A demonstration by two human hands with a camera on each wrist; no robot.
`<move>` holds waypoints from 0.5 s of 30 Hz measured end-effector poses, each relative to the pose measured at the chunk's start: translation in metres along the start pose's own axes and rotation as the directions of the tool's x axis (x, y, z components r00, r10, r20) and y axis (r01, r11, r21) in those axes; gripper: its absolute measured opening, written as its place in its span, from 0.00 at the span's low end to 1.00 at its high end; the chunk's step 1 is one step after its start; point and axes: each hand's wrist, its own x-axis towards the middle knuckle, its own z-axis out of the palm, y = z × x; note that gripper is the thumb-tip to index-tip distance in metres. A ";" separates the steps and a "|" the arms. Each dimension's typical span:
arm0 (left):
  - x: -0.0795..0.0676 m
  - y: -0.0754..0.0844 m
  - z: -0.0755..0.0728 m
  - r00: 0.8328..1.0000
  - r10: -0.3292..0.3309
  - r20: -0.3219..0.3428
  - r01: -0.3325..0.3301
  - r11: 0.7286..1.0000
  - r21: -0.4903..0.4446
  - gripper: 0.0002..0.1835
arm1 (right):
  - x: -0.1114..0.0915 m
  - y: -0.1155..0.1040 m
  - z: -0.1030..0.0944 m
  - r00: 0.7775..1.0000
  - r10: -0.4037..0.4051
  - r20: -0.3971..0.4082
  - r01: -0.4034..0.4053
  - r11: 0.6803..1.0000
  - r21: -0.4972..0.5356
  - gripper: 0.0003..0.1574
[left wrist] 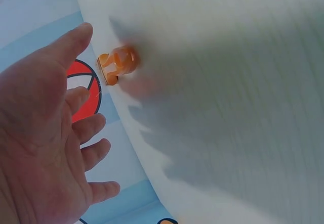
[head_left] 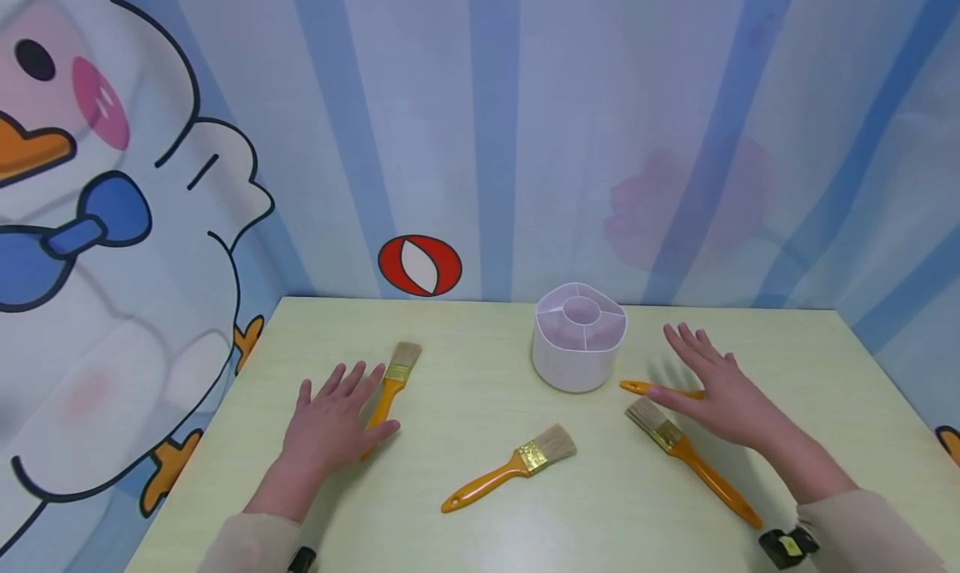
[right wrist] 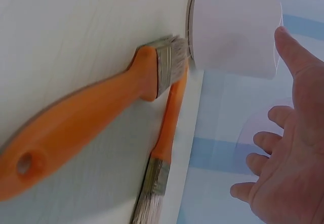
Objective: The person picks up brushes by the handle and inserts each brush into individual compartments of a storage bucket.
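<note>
From where I stand, both hands hover over the pale table [head_left: 465,373] with fingers spread and nothing in either of them — the left hand [head_left: 333,427] palm down beside the left brush [head_left: 391,389], its thumb crossing in front of the handle in the head view, the right hand [head_left: 727,394] above the far right brush [head_left: 636,386] and partly hiding it. The near right brush [head_left: 697,464] lies slantwise just below that hand, bristles toward the lilac holder [head_left: 577,364], and the middle brush [head_left: 510,469] lies by itself between the two hands. The holder stands upright toward the back edge, divided inside around a round well. I'd expect each brush to be light, with a stiff handle, smooth and glossy enough to slide a little under dry fingers; the bristles look soft and would bend or splay if squeezed. The best hold seems to be a pinch on the handle's thicker part, just behind the metal band, where the weight probably balances; gripped by the tail end, with its hanging hole, the head would likely dip. The holder looks like thin, rigid plastic, light enough to tip if knocked — better taken round its outer wall than by the slim dividers.
</note>
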 end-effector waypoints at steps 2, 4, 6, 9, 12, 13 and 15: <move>0.001 0.000 0.001 1.000 -0.004 0.000 0.004 1.000 0.006 0.48 | 0.004 -0.002 0.001 1.000 0.005 0.013 -0.005 0.999 0.040 0.64; 0.002 -0.001 0.003 1.000 -0.006 -0.003 0.006 1.000 0.013 0.48 | 0.007 -0.004 0.003 1.000 0.013 0.023 -0.015 0.998 0.066 0.64; 0.003 -0.001 0.004 1.000 -0.008 -0.007 0.008 1.000 0.016 0.47 | 0.010 -0.006 0.004 0.999 0.023 0.033 -0.026 0.996 0.082 0.64; 0.004 -0.002 0.005 1.000 -0.008 -0.003 0.008 1.000 0.012 0.46 | 0.015 -0.007 0.007 0.998 0.046 0.043 -0.050 0.994 0.097 0.64; 0.005 -0.003 0.008 1.000 -0.008 0.010 0.008 1.000 0.006 0.44 | 0.018 -0.008 0.010 0.996 0.072 0.054 -0.079 0.989 0.126 0.64; 0.005 -0.003 0.008 1.000 -0.008 0.015 0.008 1.000 0.003 0.44 | 0.019 -0.008 0.011 0.995 0.081 0.057 -0.088 0.987 0.136 0.64; 0.005 -0.003 0.009 1.000 -0.010 0.025 0.010 1.000 0.002 0.43 | 0.021 -0.008 0.012 0.993 0.098 0.065 -0.107 0.982 0.158 0.64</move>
